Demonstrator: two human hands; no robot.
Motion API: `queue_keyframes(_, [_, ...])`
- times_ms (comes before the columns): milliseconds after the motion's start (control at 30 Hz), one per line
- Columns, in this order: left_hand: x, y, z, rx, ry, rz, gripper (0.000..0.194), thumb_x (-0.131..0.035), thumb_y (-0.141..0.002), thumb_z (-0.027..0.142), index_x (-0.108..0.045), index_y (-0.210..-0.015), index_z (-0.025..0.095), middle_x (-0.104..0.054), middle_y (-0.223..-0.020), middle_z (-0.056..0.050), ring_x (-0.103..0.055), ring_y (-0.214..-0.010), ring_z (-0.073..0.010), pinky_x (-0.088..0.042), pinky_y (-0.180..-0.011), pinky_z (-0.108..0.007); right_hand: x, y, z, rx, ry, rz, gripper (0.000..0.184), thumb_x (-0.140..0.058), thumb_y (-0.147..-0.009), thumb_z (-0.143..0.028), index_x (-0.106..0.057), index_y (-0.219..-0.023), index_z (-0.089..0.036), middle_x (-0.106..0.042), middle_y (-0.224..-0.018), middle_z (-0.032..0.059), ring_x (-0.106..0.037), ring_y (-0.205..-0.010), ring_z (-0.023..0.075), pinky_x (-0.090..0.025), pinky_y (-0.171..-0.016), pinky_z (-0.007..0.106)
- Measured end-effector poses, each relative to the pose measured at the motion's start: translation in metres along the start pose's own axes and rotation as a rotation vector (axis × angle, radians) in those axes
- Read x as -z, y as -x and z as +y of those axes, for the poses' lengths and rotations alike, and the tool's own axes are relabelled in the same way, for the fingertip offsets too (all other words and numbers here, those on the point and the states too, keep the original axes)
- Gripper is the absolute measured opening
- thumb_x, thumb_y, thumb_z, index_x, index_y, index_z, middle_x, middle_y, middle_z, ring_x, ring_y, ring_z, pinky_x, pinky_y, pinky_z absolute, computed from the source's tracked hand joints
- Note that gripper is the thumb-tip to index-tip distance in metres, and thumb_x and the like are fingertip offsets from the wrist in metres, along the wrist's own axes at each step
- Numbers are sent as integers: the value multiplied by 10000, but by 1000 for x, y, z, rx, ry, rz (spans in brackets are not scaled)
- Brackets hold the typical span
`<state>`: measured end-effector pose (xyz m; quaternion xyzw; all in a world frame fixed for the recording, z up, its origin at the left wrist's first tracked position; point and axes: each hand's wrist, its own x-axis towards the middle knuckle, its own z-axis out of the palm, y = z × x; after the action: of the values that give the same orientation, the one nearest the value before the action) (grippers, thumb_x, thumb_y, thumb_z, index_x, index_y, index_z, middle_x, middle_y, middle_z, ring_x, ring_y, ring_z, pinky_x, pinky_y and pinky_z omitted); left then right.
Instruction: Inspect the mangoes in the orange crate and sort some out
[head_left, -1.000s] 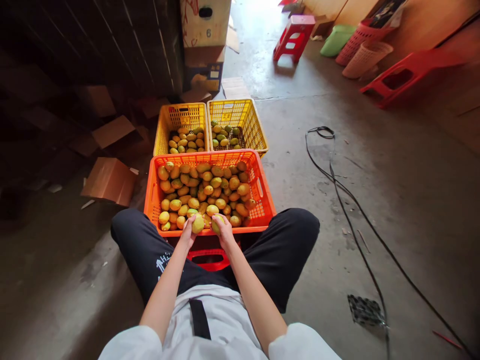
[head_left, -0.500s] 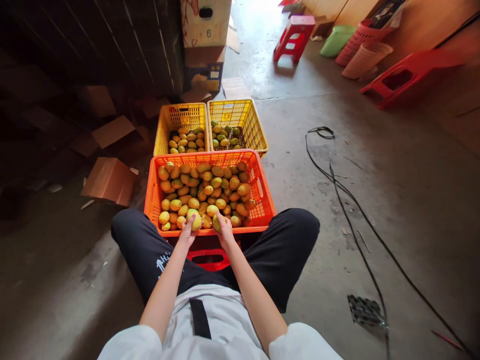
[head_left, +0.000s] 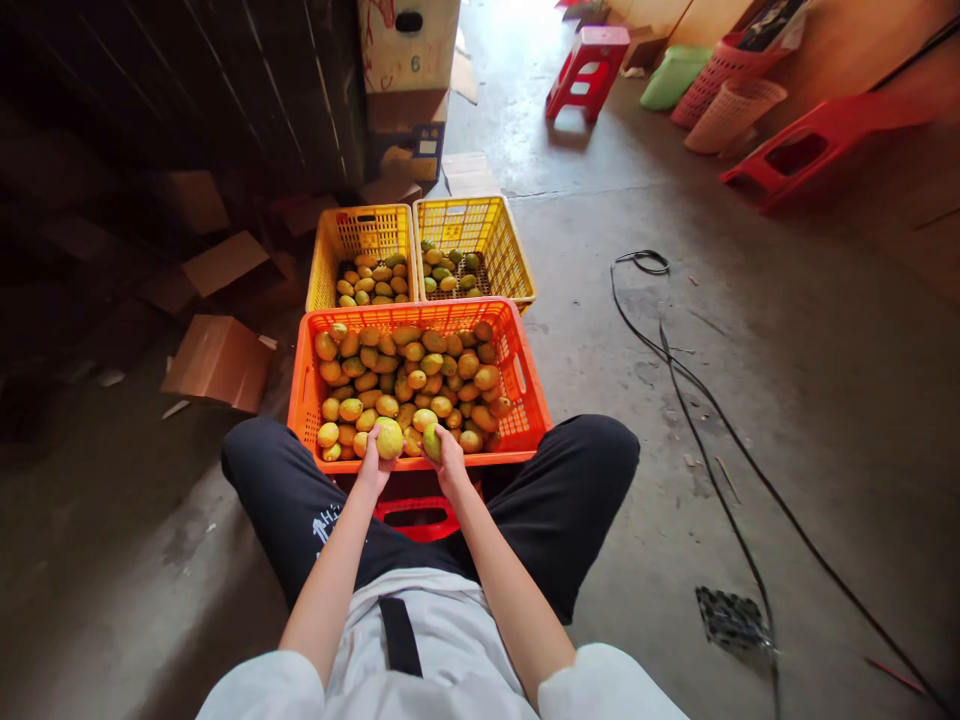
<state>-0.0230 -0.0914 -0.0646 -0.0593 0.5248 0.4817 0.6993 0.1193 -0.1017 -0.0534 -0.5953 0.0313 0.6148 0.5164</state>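
A yellow-green mango rests in my left hand, whose fingers curl round it from below and the side. In my right hand I grip a greener mango, partly hidden by the fingers. Both hands are over the near rim of an orange crate, a short gap apart. Many mangoes, yellow to brownish green, fill much of that crate in front of me.
Behind stand two yellow crates, the left one and the right one, each with mangoes inside. Cardboard boxes lie at the left. Black cable runs across the floor at the right. Farther off is a red stool.
The mango in my left hand has turned and shows more of its yellow side, the thumb no longer across its front. My right-hand grip has shifted slightly on its mango.
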Motion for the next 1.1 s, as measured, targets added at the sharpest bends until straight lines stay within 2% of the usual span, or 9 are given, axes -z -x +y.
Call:
queue_keyframes(133, [3, -4, -1, 27, -18, -57, 412, -659, -963, 499, -714, -1102, 115, -792, -910, -147, -791, -878, -280, -675, -723, -357, 1, -2, 0, -13, 19, 11, 204, -700, -824, -432, -665, -862, -235, -725, -664, -2, -735, -620, 216, -574, -537, 287])
queue_keyframes(300, [4, -7, -3, 17, 29, -48, 441, -568, -1009, 495, -720, -1141, 104, -788, -884, -142, -785, -844, -264, -677, -760, -379, 1, -2, -1, -26, 33, 9, 210, -627, -853, -423, -677, -935, -236, -728, -658, -11, -710, -569, 192, -524, -502, 252])
queue_keyframes(500, [8, -7, -1, 21, -19, -51, 428, -733, -926, 507, -701, -1122, 127, -768, -855, -101, -764, -765, -232, -667, -705, -344, 2, 0, -1, -4, 16, 15, 273, -777, -772, -449, -691, -918, -234, -745, -719, -16, -715, -604, 187, -526, -510, 255])
queue_keyframes(633, [9, -7, -3, -11, -81, -64, 422, -909, -793, 373, -667, -1046, 138, -752, -833, -70, -751, -739, -203, -648, -684, -300, 2, 3, -1, 6, 1, -26, 389, -929, -642, -404, -700, -891, -212, -736, -717, -11, -693, -599, 165, -514, -505, 237])
queue_keyframes(767, [10, -8, -6, -42, -93, -86, 483, -960, -711, 324, -668, -1038, 123, -757, -858, -87, -758, -773, -214, -647, -714, -308, 3, 3, -1, 15, -6, -40, 469, -976, -585, -373, -665, -898, -218, -750, -746, -1, -701, -610, 168, -508, -501, 235])
queue_keyframes(900, [10, -7, -9, -84, -71, -92, 428, -921, -722, 332, -667, -1009, 141, -753, -862, -74, -773, -837, -234, -668, -796, -352, 5, 1, -1, 13, -49, -37, 447, -937, -636, -412, -632, -904, -224, -751, -751, 1, -708, -616, 165, -544, -537, 242])
queue_keyframes(1100, [6, -2, -4, -101, -48, 15, 256, -806, -805, 290, -652, -978, 181, -740, -850, -24, -765, -798, -197, -680, -800, -340, 7, 0, -3, -22, -102, -13, 380, -864, -710, -437, -597, -900, -245, -708, -725, -43, -727, -609, 161, -526, -476, 216])
